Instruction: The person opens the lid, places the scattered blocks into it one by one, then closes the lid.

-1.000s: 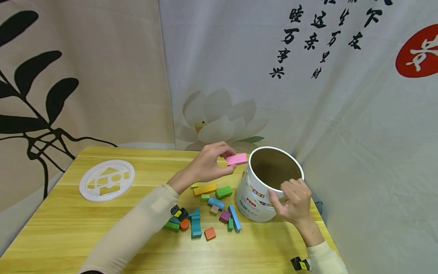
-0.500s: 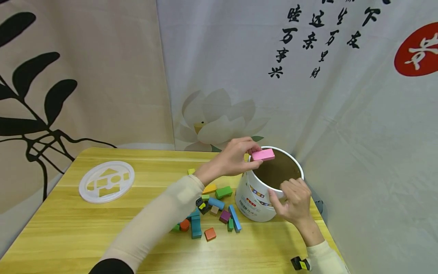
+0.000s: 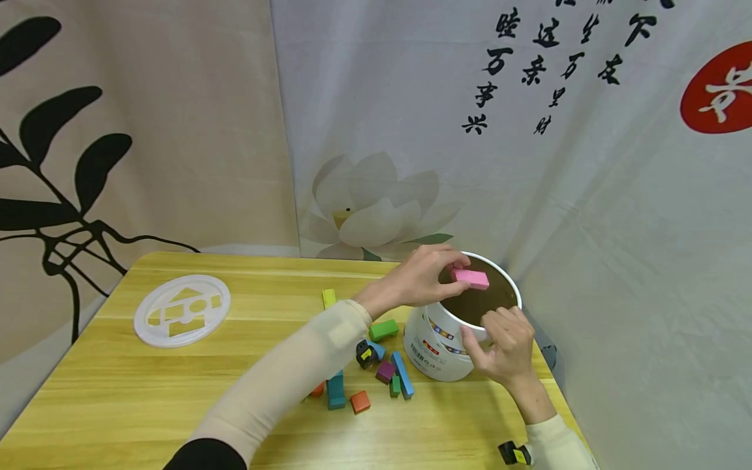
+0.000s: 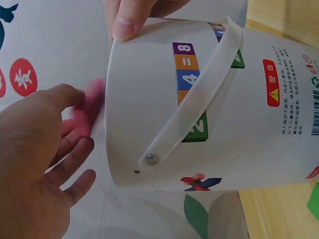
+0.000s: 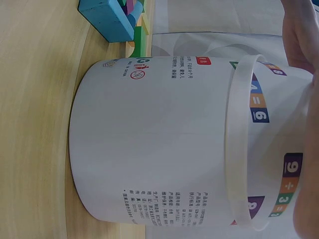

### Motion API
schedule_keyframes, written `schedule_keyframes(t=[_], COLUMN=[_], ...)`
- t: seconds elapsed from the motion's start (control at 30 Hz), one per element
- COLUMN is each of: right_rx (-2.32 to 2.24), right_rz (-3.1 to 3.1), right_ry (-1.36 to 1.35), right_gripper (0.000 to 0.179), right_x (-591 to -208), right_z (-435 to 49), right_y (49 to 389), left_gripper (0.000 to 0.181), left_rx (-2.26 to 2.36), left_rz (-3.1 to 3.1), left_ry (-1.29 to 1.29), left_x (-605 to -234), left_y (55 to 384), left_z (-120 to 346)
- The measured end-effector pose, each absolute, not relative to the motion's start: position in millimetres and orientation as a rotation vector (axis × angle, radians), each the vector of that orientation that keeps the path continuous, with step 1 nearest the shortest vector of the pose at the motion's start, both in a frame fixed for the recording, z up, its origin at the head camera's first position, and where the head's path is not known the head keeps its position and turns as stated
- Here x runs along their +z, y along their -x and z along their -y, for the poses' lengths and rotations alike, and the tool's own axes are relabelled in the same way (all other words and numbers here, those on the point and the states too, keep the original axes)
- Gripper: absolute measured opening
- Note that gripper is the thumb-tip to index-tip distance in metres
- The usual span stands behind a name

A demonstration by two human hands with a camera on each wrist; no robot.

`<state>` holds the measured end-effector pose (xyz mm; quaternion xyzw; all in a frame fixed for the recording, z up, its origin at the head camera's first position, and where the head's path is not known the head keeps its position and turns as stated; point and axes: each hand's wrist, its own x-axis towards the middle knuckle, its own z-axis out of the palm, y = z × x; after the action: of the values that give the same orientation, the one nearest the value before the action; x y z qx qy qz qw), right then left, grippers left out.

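My left hand [image 3: 422,279] pinches a pink rectangular block [image 3: 472,279] between thumb and fingers, over the open mouth of a white bucket [image 3: 431,346]. In the left wrist view the pink block [image 4: 90,107] is blurred, at the fingertips just past the rim. My right hand [image 3: 501,343] grips the bucket's near right rim, thumb on the outside and fingers over the edge. The bucket stands upright. A white strap handle [image 4: 199,99] hangs down its side, seen in the left wrist view. The bucket's floor is hidden.
Several coloured blocks lie left of the bucket, among them a green block [image 3: 384,329], a blue bar [image 3: 403,375] and an orange cube [image 3: 360,402]. My left forearm covers some. A white lid with shaped cutouts [image 3: 164,294] lies on the left of the wooden table [image 3: 88,405].
My left hand has carried the pink block rightward, from left of the bucket's rim to over its mouth. The right hand has kept its grip on the rim.
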<state>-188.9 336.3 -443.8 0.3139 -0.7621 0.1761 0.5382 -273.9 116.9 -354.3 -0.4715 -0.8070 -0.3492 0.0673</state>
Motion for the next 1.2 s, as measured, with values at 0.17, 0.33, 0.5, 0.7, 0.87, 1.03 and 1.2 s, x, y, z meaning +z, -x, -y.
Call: schedule_keyframes(t=[0.17, 0.33, 0.5, 0.7, 0.87, 1.03, 1.2], right_rx=[0.425, 0.424, 0.428, 0.429, 0.433, 0.442, 0.449], right_rz=[1.793, 1.785, 1.779, 1.778, 1.783, 1.787, 1.783], right_ry=[-0.758, -0.764, -0.767, -0.771, -0.763, -0.751, -0.748], right_gripper=[0.059, 0.059, 0.059, 0.059, 0.059, 0.059, 0.059], right_x=[-440.6, -437.7, -437.9, -438.6, -440.2, -441.2, -441.2], right_z=[-333.4, -332.3, -332.8, -332.9, -333.6, -333.9, -333.4], right_y=[189.0, 188.6, 189.9, 190.4, 190.6, 190.0, 189.9], left_gripper=[0.055, 0.066, 0.074, 0.084, 0.09, 0.09, 0.089], left_rx=[-1.041, -0.966, -0.902, -0.847, -0.841, -0.84, -0.849], left_rz=[2.436, 2.469, 2.492, 2.499, 2.503, 2.523, 2.541], left_ry=[1.428, 1.404, 1.384, 1.392, 1.373, 1.319, 1.266], left_x=[-354.7, -357.1, -359.5, -364.2, -369.2, -375.9, -382.3], left_y=[273.4, 273.2, 271.8, 269.7, 267.5, 264.5, 260.1], left_z=[-115.7, -109.3, -99.2, -84.2, -67.3, -45.8, -22.4])
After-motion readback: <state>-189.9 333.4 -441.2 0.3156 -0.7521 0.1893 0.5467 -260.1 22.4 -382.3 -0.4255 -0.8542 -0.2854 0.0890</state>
